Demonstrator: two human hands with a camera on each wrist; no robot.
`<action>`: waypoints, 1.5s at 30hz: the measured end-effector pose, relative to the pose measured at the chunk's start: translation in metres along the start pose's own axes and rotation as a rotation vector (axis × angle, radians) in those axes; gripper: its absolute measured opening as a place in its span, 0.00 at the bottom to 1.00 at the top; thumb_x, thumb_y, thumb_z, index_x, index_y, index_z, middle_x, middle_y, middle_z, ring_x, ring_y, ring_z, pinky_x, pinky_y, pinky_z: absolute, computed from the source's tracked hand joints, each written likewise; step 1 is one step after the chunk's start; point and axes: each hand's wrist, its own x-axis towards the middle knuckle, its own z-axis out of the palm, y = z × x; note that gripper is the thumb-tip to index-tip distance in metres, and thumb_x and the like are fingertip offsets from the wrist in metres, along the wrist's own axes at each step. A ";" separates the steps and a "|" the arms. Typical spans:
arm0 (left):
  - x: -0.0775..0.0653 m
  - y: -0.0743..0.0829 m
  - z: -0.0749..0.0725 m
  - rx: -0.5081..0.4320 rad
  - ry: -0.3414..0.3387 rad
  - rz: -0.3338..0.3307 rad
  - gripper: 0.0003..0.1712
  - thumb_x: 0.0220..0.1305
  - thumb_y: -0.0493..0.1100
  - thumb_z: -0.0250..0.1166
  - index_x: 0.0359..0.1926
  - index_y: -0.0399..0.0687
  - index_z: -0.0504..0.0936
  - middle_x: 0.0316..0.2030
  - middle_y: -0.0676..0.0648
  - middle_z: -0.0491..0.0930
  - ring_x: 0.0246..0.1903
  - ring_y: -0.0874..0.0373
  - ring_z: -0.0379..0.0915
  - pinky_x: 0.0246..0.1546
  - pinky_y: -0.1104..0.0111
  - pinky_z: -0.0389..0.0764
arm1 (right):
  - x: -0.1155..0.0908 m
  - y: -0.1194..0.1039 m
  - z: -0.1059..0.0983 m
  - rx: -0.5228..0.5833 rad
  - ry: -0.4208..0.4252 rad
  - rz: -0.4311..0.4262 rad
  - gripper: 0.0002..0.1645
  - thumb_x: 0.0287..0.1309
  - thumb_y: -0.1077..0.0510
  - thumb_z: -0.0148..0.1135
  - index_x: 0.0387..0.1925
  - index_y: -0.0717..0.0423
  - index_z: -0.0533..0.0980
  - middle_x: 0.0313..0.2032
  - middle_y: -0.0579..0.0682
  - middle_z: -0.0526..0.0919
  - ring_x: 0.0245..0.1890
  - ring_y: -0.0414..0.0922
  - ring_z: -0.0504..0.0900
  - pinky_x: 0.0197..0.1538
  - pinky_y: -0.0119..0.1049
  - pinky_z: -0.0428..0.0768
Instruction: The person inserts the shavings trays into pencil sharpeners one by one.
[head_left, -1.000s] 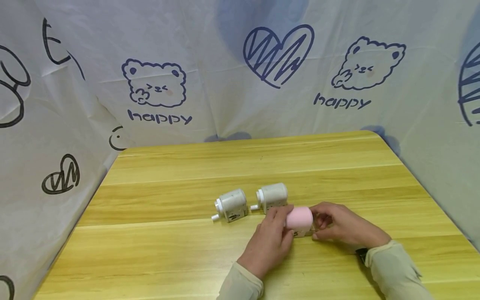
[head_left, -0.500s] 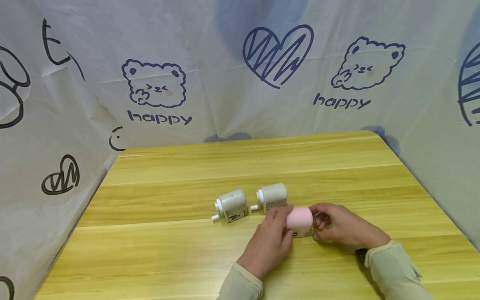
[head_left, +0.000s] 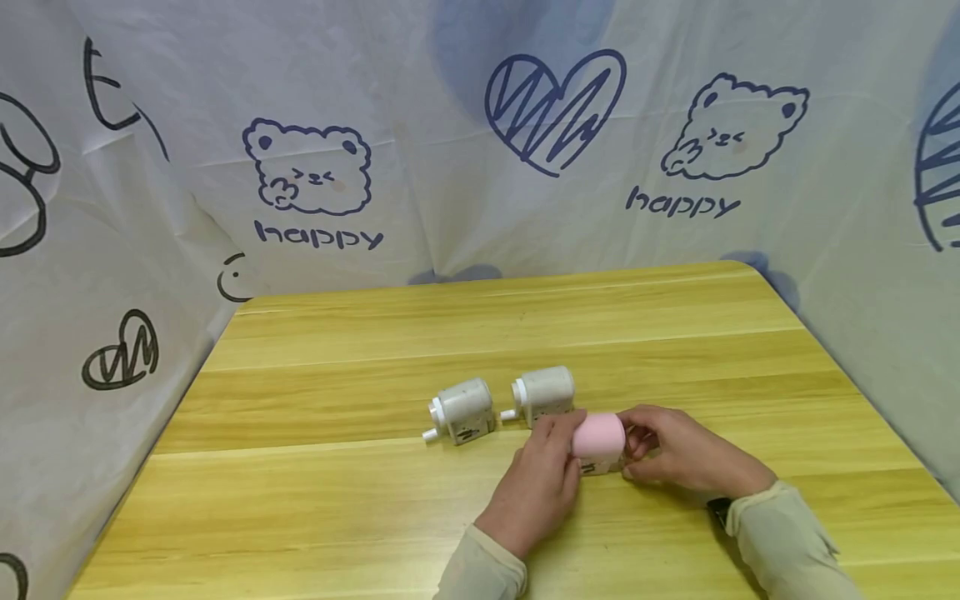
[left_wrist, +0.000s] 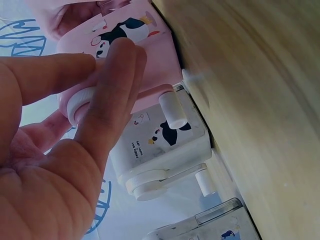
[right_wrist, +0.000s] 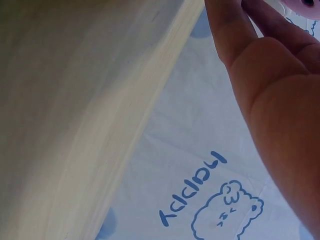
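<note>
A pink crank pencil sharpener [head_left: 598,435] with a panda print stands on the table between both hands. My left hand [head_left: 531,493] holds it at the crank end, the white crank handle [left_wrist: 172,110] showing below the fingers in the left wrist view. At the opposite end, my right hand [head_left: 690,452] grips the sharpener with bent fingers and thumb; the exact spot is hidden. Just behind the left fingertips is a grey-white pencil sharpener [head_left: 547,390], its crank pointing left. Another grey-white sharpener [head_left: 462,410] stands to its left.
The wood-grain table [head_left: 315,500] has rounded far corners. A white cloth [head_left: 435,167] printed with bears, hearts and the word "happy" hangs behind it and along both sides.
The left thumb has shifted slightly, and more of the print low on the pink pencil sharpener shows. Both grey-white sharpeners stay in place.
</note>
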 end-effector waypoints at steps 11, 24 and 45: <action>-0.001 -0.001 -0.001 0.017 0.004 0.019 0.27 0.65 0.36 0.57 0.65 0.48 0.65 0.53 0.43 0.72 0.43 0.50 0.76 0.44 0.64 0.78 | 0.004 -0.003 0.002 0.005 0.017 -0.048 0.30 0.46 0.52 0.74 0.52 0.55 0.75 0.38 0.45 0.78 0.37 0.42 0.78 0.40 0.36 0.79; 0.000 -0.001 0.000 0.019 -0.029 0.000 0.27 0.67 0.36 0.55 0.66 0.48 0.64 0.55 0.43 0.70 0.44 0.50 0.76 0.45 0.66 0.77 | 0.008 -0.008 0.012 0.032 0.047 -0.045 0.34 0.47 0.54 0.73 0.55 0.60 0.72 0.44 0.49 0.79 0.38 0.41 0.80 0.42 0.37 0.79; 0.000 -0.004 0.002 0.023 -0.018 0.007 0.30 0.66 0.37 0.57 0.68 0.49 0.63 0.55 0.44 0.71 0.46 0.52 0.75 0.46 0.65 0.77 | 0.008 -0.008 0.013 0.036 0.044 0.004 0.36 0.49 0.49 0.72 0.59 0.47 0.69 0.47 0.45 0.78 0.43 0.41 0.79 0.45 0.37 0.78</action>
